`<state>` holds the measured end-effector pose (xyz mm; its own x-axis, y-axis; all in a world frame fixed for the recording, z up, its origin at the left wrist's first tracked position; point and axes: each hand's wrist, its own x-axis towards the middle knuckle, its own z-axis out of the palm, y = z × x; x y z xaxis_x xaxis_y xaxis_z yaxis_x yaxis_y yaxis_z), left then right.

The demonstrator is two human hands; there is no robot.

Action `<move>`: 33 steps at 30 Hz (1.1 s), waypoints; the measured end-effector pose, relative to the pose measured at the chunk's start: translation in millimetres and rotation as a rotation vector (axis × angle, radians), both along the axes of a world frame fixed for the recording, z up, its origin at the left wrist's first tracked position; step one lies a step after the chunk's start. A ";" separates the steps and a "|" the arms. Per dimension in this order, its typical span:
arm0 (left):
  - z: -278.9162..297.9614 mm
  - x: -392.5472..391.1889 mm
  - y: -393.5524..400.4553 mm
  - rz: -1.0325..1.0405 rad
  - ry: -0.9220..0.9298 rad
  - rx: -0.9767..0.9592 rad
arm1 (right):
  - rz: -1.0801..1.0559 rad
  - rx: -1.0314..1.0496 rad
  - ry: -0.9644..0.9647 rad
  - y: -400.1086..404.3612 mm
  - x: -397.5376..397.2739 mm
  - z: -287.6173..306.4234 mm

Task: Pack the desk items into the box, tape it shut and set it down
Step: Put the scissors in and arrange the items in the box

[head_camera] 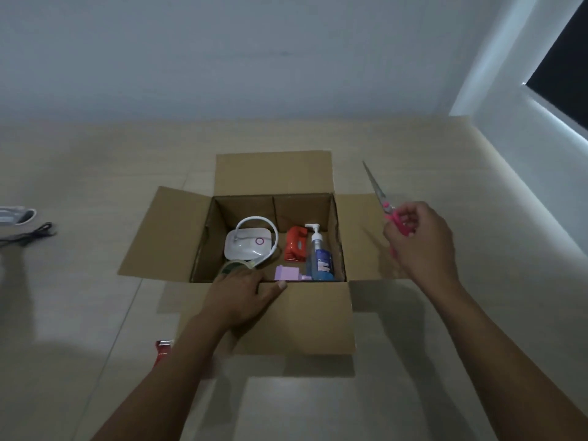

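- Box (296, 316), brown cardboard, sits on the pale floor (413, 393) directly in front of me, all four flaps folded outward, the near flap hanging toward me.
- Inside, far-left part: white desk lamp (246, 246) with its curved neck looped over the base.
- Beside it toward the right: red hole punch (295, 243), then a blue pump bottle (320, 256) lying against the right wall, nozzle pointing to the far wall.
- Near wall, inside: small lilac item (288, 273), partly hidden by the box edge; cannot tell what it is.
- My left hand (241, 297) rests over the box's near edge, thumb lying along the near flap, fingers curled around a roll of clear tape (234, 265) just inside the near-left corner.
- My right hand (420, 246) hovers above the right flap, clear of the cardboard, closed around the pink handles of scissors (380, 198); blades together, tip pointing away from me toward the far wall.
- Red tape dispenser (163, 351) on the floor just beside the box's near-left corner, mostly hidden by my left forearm.
- Black cable (35, 232) and a white-and-grey object (16, 214), cut off at the frame's left edge, lie on the floor well apart from the box.
- White wall (222, 58) behind; dark window (563, 65) at upper right.
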<state>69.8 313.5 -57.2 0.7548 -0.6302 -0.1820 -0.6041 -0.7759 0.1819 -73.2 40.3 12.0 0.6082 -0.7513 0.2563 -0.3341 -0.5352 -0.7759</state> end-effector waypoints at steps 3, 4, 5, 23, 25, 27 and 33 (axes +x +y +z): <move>-0.7 11.5 10.9 0.030 0.044 0.038 | 0.247 -0.153 0.042 21.8 42.8 7.7; -0.9 12.8 11.7 0.023 0.051 0.053 | 0.332 -0.207 0.079 28.0 55.1 5.9; -2.3 15.1 13.8 0.020 0.052 0.062 | 0.416 -0.263 0.125 35.0 70.3 0.5; -17.7 14.6 16.0 0.003 -0.047 0.026 | 0.939 -0.852 0.678 67.6 171.7 -99.7; -17.4 14.6 16.1 -0.001 -0.051 0.004 | 0.964 -0.883 0.693 71.7 175.9 -104.7; -16.3 13.8 16.1 -0.016 -0.052 -0.013 | 0.983 -0.871 0.700 77.0 179.0 -106.6; -14.9 13.7 15.7 -0.031 -0.059 -0.016 | 0.960 -0.797 0.693 83.1 177.2 -113.9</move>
<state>83.6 329.2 -72.1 0.7440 -0.6559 -0.1277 -0.6376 -0.7540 0.1577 103.9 123.3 -101.9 0.9648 0.2178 -0.1474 0.2206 -0.9753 0.0028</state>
